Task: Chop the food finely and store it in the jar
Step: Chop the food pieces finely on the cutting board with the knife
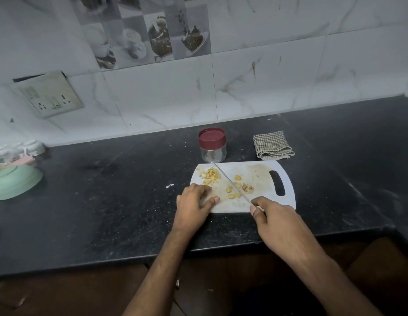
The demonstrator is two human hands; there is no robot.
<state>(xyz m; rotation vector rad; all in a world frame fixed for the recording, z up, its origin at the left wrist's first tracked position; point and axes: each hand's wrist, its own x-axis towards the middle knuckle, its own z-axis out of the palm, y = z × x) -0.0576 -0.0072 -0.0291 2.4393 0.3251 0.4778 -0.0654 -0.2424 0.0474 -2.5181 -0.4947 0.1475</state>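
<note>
Several pieces: yellow food [231,190] lies on the board [262,176], part whole, part cut.
Chopped heap: a fine pile [211,175] sits at the board's far left corner; the coarser bits lie scattered across the board's middle.
Knife: the blade [230,183] runs diagonally over the board, tip near the far left heap, heel toward the near right edge. Whether the edge touches the board cannot be told.
Right hand: the right hand [276,221], at the board's near right corner, is clenched around the knife handle, which is mostly hidden under the fingers.
Left hand: the left hand [193,201] rests at the board's near left edge, fingers curled, apparently pinching one small piece against the board; the exact grasp is too small to confirm.
Jar: the jar [212,145] stands just beyond the board's far edge, red lid on, seemingly empty.
Cloth: a folded checked cloth [272,145] lies beyond the board, to the jar's right.
Bowl: a green bowl [16,181] sits upturned well to the board's left.
Progress: judged about midway through chopping; storing not begun.
Advice: keep left fingertips tucked back from the blade, gather the scattered bits toward the heap, and rock the knife with its tip held down for an even, fine cut.
Risk: small round pieces may roll or skip off the board.
</note>
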